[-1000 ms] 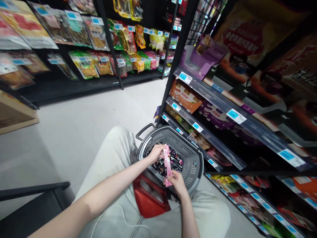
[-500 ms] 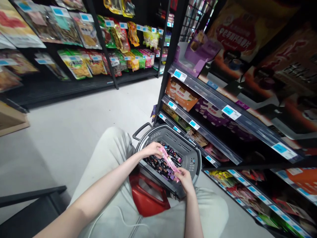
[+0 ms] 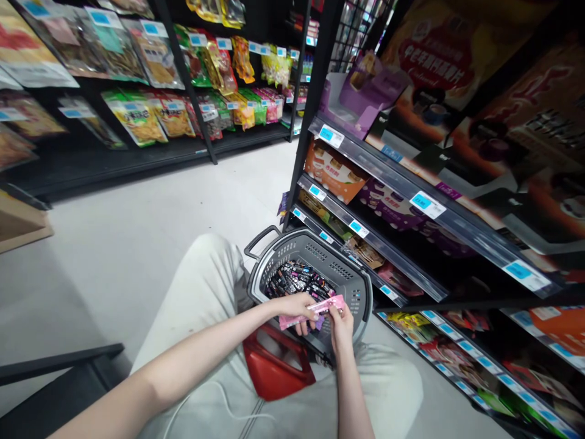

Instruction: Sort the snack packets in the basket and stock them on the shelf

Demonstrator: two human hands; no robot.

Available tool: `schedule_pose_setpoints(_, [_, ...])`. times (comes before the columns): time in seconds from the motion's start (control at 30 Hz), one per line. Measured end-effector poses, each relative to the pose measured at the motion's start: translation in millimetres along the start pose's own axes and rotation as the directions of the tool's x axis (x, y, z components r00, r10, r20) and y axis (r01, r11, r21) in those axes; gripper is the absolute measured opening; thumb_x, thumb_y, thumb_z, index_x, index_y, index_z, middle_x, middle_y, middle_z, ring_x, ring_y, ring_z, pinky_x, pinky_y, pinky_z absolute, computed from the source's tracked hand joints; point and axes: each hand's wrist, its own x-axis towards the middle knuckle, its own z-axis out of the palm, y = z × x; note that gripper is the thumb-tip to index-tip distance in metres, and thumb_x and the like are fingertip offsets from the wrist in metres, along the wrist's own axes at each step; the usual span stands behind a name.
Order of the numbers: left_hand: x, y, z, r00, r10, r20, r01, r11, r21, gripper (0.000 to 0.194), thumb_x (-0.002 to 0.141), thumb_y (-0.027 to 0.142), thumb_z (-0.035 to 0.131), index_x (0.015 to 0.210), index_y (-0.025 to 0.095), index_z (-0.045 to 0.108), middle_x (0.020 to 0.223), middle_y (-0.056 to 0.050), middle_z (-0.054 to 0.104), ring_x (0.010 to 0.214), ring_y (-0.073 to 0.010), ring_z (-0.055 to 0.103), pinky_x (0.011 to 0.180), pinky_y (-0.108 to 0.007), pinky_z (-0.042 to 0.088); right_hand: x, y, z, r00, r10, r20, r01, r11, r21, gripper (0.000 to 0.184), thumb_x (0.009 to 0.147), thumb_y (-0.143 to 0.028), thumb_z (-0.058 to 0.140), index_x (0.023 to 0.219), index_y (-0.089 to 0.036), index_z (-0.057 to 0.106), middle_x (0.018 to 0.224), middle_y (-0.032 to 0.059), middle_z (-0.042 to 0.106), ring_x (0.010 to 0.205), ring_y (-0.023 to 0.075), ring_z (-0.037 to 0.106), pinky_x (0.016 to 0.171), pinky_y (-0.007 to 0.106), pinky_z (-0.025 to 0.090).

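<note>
Both my hands are over a grey shopping basket (image 3: 336, 255) between my knees. My left hand (image 3: 299, 306) grips a slim pink stick packet (image 3: 325, 305) around its middle, thumb on top. At the packet's right end, the fingers of my right hand (image 3: 342, 323) pinch it. The packet lies almost level, its left end poking out past my left hand. Below it, a heap of small dark sticks (image 3: 292, 279), some with purple and pink parts, covers the basket's bottom.
A red basket handle (image 3: 274, 378) lies towards my lap, and a black one (image 3: 260, 239) sticks out at the far left. Shelves with boxes (image 3: 336, 171) rise close on the right. Bagged snacks (image 3: 137, 119) fill the shelves across the pale floor (image 3: 137, 231).
The pink packet has turned from steeply slanted to nearly level. My left hand has slid down and right to its middle; my right hand has risen slightly, holding the end.
</note>
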Motion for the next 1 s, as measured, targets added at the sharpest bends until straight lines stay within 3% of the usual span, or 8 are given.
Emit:
schedule_pose_setpoints(0.2, [5.9,-2.9,8.7,1.000,-0.004,0.009,0.005,0.999,-0.046,0.024,0.063,0.034,0.060,0.071,0.012,0.055,0.065,-0.006,0.063,0.049,-0.0164,0.060,0.046,-0.027,0.048,0.3,-3.9,1.2,0.993,-0.001,-0.116,0.009,0.997,0.070,0.020,0.062,-0.035,0.058,0.064,-0.017,0.048,0.055,-0.0051,0.050,0.048,0.0081,0.045,0.046,0.020,0.037])
schedule_pose_setpoints(0.37, [1.0,2.1,9.1,0.998,-0.010,0.061,0.014,0.997,-0.071,0.022,0.060,0.029,0.064,0.074,0.013,0.057,0.071,-0.005,0.064,0.059,-0.0177,0.061,0.050,-0.029,0.050,3.9,-2.6,-3.4,0.994,0.026,-0.110,-0.007,0.986,0.164,0.019,0.060,-0.031,0.061,0.062,-0.017,0.049,0.052,-0.0066,0.048,0.044,0.0060,0.043,0.042,0.018,0.036])
schedule_pose_setpoints(0.47, [-6.2,9.6,3.7,0.992,0.005,0.127,0.004,0.997,-0.075,0.027,0.057,0.023,0.067,0.081,0.016,0.057,0.081,-0.006,0.064,0.066,-0.0176,0.061,0.055,-0.028,0.050,6.1,-1.7,-6.9,0.996,0.034,-0.080,-0.021,0.986,0.166,0.019,0.061,-0.031,0.061,0.062,-0.016,0.050,0.050,-0.0071,0.048,0.041,0.0052,0.042,0.041,0.019,0.037])
schedule_pose_setpoints(0.57, [-15.8,18.1,-11.0,0.989,-0.062,0.135,0.062,0.998,0.003,0.030,0.057,0.023,0.066,0.085,0.016,0.059,0.083,-0.007,0.064,0.065,-0.0179,0.062,0.052,-0.027,0.050,9.6,-4.0,-13.8,0.995,0.048,-0.087,-0.034,0.987,0.157,0.020,0.060,-0.032,0.061,0.065,-0.016,0.051,0.049,-0.0066,0.050,0.039,0.0066,0.046,0.042,0.021,0.041])
schedule_pose_setpoints(0.63, [-21.6,22.5,-24.1,0.995,-0.085,0.061,0.080,0.994,0.072,0.027,0.058,0.024,0.064,0.083,0.014,0.060,0.080,-0.008,0.065,0.063,-0.0177,0.062,0.051,-0.026,0.050,12.4,-7.3,-19.7,0.991,0.045,-0.122,-0.026,0.987,0.160,0.022,0.059,-0.033,0.062,0.067,-0.016,0.051,0.052,-0.0051,0.055,0.042,0.0091,0.052,0.044,0.023,0.044])
schedule_pose_setpoints(0.73, [-25.3,25.4,-41.0,0.986,0.037,-0.160,-0.021,0.995,0.099,0.022,0.059,0.024,0.063,0.076,0.011,0.062,0.071,-0.008,0.065,0.064,-0.0172,0.061,0.057,-0.027,0.050,16.3,-12.5,-26.8,0.992,0.031,-0.121,-0.014,0.990,0.142,0.025,0.057,-0.033,0.063,0.071,-0.016,0.051,0.058,-0.0023,0.059,0.047,0.0120,0.057,0.047,0.025,0.046])
schedule_pose_setpoints(0.83, [-22.2,24.3,-50.1,0.914,0.151,-0.377,-0.134,0.988,0.070,0.022,0.057,0.022,0.065,0.074,0.009,0.061,0.064,-0.007,0.064,0.062,-0.0178,0.062,0.060,-0.029,0.050,19.3,-13.9,-30.1,0.993,0.007,-0.114,-0.001,0.998,0.057,0.027,0.057,-0.036,0.062,0.071,-0.017,0.049,0.055,-0.0024,0.059,0.048,0.0133,0.058,0.048,0.026,0.046])
schedule_pose_setpoints(1.0, [-12.4,18.2,-58.7,0.833,0.183,-0.522,-0.161,0.983,0.088,0.021,0.059,0.020,0.061,0.076,0.008,0.057,0.063,-0.006,0.064,0.063,-0.0181,0.062,0.063,-0.031,0.051,25.0,-6.9,-34.0,0.990,0.056,-0.126,-0.083,0.972,-0.221,0.029,0.055,-0.043,0.058,0.063,-0.019,0.043,0.047,-0.0021,0.058,0.044,0.0149,0.056,0.043,0.025,0.044])
